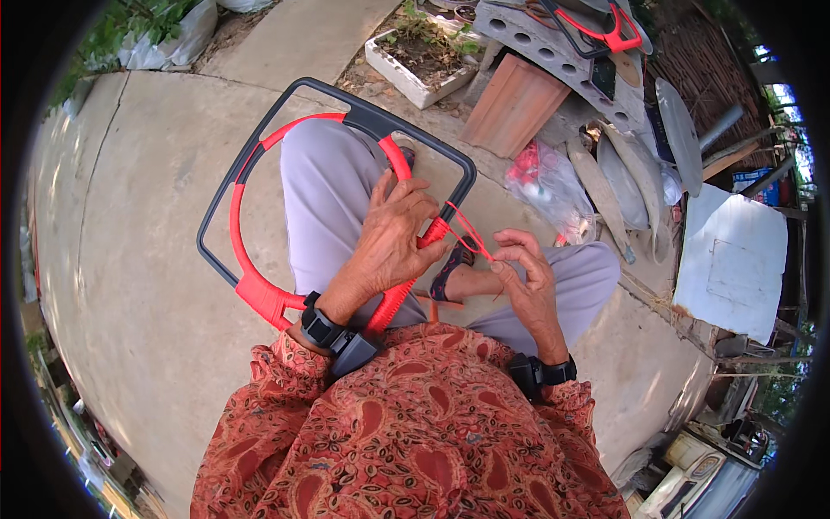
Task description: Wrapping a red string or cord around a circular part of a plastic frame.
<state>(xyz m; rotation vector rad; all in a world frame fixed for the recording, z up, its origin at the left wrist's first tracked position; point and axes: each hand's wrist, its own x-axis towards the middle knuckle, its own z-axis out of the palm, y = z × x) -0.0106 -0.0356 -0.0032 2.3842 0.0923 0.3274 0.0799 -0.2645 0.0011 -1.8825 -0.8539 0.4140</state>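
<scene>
A black frame with rounded corners rests across my left thigh. Red cord is wound tightly round its inner ring, and more wraps cover the side near my lap. My left hand is closed round the red-wrapped part on the right of the frame. From there a loose loop of red cord runs to my right hand, whose thumb and fingers pinch it just right of the frame. A black strap with a small box sits on each wrist.
A planter box with soil and plants stands ahead. Right of it are a terracotta slab, a plastic bag and a concrete block carrying another red-and-black frame. A white board lies far right.
</scene>
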